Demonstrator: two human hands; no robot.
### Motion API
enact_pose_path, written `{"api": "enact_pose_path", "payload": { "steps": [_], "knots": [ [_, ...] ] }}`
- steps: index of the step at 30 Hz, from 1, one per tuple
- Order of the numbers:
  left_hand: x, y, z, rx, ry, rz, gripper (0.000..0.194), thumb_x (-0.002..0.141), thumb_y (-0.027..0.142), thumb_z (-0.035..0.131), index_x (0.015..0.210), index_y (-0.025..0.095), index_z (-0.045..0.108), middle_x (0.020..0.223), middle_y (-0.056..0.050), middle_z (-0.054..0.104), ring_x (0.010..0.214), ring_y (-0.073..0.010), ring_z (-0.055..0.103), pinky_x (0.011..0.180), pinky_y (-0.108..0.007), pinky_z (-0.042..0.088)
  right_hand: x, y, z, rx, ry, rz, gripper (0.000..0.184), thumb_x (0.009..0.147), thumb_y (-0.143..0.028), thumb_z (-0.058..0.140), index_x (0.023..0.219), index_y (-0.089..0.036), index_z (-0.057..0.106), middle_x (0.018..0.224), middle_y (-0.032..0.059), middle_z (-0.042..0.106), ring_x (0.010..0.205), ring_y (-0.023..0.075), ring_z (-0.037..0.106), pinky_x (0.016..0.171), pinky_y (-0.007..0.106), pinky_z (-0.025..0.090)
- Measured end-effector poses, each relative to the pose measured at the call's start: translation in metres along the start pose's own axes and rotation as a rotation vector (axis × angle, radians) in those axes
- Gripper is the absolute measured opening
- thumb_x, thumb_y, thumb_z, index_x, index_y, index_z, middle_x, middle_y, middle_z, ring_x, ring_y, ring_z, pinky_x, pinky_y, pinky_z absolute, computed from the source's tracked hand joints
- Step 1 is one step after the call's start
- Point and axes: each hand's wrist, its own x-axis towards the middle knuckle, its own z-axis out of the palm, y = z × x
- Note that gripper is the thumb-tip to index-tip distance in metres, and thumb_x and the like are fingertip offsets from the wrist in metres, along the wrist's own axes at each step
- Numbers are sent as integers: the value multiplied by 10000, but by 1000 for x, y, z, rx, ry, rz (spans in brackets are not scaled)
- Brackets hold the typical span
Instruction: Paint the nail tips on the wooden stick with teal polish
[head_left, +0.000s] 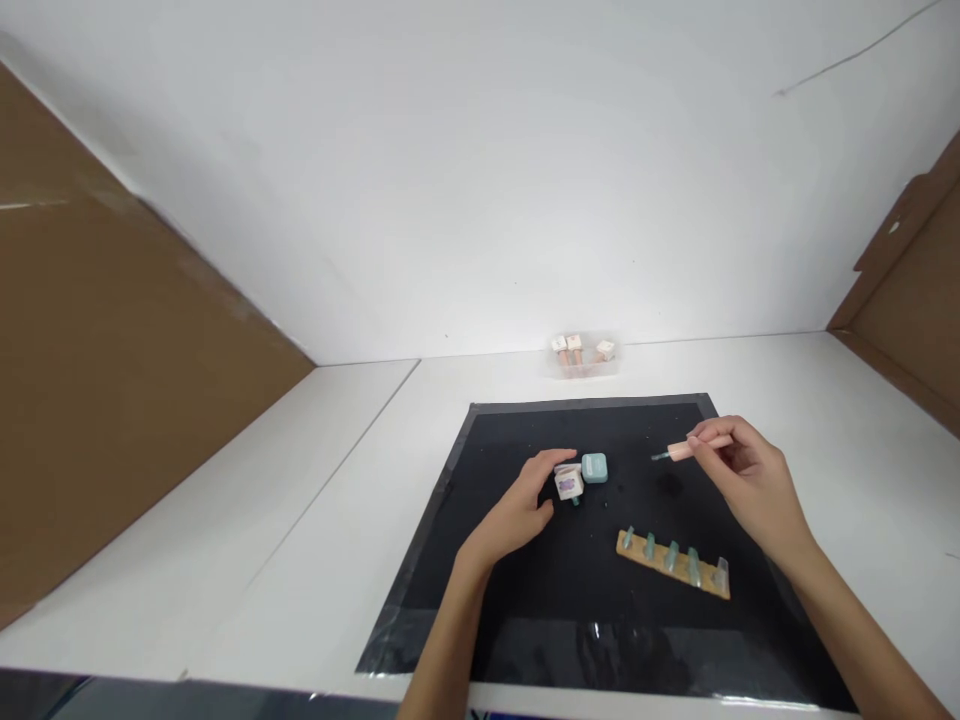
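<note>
My right hand [752, 488] pinches a nail polish brush [684, 450] by its pink handle, with the dark, teal-coated bristles pointing left over the black mat. Fingers apart, my left hand [517, 508] rests beside a small white cube-shaped bottle [569, 484] with a purple picture; whether it touches the bottle I cannot tell. Against that bottle sits a teal square bottle [595, 467]. Nearer to me, a wooden strip [660, 566] carries several false nails [672, 555] in a row; most look teal, and the one at the right end [721, 573] looks clear.
A black mat [525, 590] with taped edges covers part of the white table [315, 590]. At the back wall stands a clear plastic tray [585, 370] with several white-and-pink bottles. Brown cardboard panels [112, 380] flank both sides.
</note>
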Motion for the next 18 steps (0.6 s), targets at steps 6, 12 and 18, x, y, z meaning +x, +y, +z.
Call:
{"api": "enact_pose_path", "payload": {
  "steps": [6,12,18],
  "knots": [
    [2,-5,1,14,-41,136,541,749,-20,405,1182,259,570,1294,-54,547,1236,-196,427,1096,-459,280,-1,1,-1,1,-16,-33,171,771,-368,651,727,-213,594,709,37,669,660,194,642,540,290,492],
    [5,-6,-4,41,8,145,340,818,84,496,1093,235,628,1148,-61,642,1098,-211,494,1007,-431,361,-1,0,0,12,5,-23,171,760,-363,653,711,-213,589,705,34,667,654,191,641,542,289,493],
    [2,-7,-15,-66,112,64,240,799,172,571,1023,215,646,1071,-65,657,1037,-216,546,962,-401,393,-2,1,1,18,10,19,180,745,-373,665,709,-217,583,692,42,680,669,207,655,565,303,503]
  ]
}}
